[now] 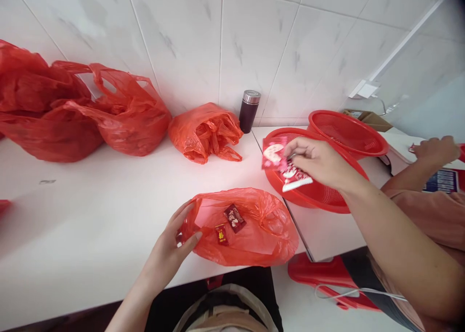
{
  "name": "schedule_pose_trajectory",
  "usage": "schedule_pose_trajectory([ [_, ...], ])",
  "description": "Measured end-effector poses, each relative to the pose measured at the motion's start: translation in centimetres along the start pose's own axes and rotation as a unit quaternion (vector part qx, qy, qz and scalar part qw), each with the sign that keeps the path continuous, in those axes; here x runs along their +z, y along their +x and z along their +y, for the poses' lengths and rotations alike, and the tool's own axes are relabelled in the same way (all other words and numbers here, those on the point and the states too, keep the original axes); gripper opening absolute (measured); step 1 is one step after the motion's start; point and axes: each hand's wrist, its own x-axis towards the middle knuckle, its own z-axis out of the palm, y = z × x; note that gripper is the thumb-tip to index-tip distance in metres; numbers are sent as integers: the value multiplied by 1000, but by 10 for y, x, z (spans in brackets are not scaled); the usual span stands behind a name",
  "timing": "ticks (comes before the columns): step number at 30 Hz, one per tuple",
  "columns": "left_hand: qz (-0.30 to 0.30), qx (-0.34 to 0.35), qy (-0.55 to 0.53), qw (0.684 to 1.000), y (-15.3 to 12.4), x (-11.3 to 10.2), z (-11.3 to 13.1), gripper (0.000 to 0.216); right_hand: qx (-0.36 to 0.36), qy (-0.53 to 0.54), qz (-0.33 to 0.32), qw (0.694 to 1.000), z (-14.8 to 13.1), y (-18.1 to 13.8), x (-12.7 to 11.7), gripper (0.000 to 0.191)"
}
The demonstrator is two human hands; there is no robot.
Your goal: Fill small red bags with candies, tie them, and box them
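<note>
Your right hand (317,160) has its fingers drawn together on the red packaging over the near red basket (332,196): a pink-red packet (272,154) with a pale heart sticks out to the left of your fingertips, and a red packet (297,177) with a white edge hangs below them, nearer you. They look like two separate packets, though blur makes that hard to confirm. Your left hand (174,240) holds the left rim of the open red bag (278,225), thumb and fingers set apart with the film between them. That bag lies at the near edge of the white table (119,206), its mouth facing up, and in it you have a dark red packet (235,218) with a smaller red-and-gold packet (221,234) just to its near left. The far red basket (348,128) stands beyond the near one and to the right; its contents are too small to tell. Far left of your open bag, filled red bags (127,124) stand by the wall, with a crumpled red bag (207,131) beside a dark flask (250,112). On your right, a co-worker's hand (438,150) shows.
</note>
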Motion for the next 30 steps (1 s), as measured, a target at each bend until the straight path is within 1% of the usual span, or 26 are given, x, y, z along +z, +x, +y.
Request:
schedule_pose_trajectory([
  [2,6,6,-7,1000,3,2,-1,57,-46,27,-101,993,-20,-12,28,20],
  [3,8,8,-9,1000,4,3,-1,58,-61,33,-152,986,-25,-16,45,22],
  [5,13,8,-12,1000,5,4,-1,59,-76,25,-244,966,-26,-21,76,25],
  [6,15,8,-12,1000,5,4,-2,60,-78,7,-274,958,-24,-22,89,27],
  [7,17,10,-12,1000,4,4,-2,60,-80,-20,-290,954,-20,-22,100,28],
  [8,20,11,-11,1000,3,4,-2,61,-81,-54,-291,952,-15,-22,108,27],
  [10,23,14,-11,1000,1,2,-3,62,-91,-119,-267,952,-7,-19,115,28],
  [12,21,16,-11,1000,-1,1,-3,63,-100,-149,-252,951,-2,-16,114,30],
  [15,21,23,-2,1000,-2,1,-2,65,-88,-164,-274,944,0,-14,105,37],
  [17,33,32,15,999,-2,1,0,68,-73,-183,-285,938,1,-13,100,50],
  [19,46,43,41,997,-1,1,1,72,-65,-206,-281,935,3,-14,97,65],
  [22,47,60,65,995,0,1,2,76,-55,-227,-262,936,4,-17,93,74],
  [25,39,73,69,994,-1,0,5,78,-83,-196,-237,948,-5,-20,80,69],
  [27,30,80,76,993,-2,0,8,79,-103,-134,-214,962,-11,-17,64,55],
  [29,20,86,81,993,-3,1,10,75,-92,-86,-161,979,-9,-6,43,39],
  [30,18,85,79,993,-4,1,10,72,-75,-84,-124,986,-3,2,31,34],
])
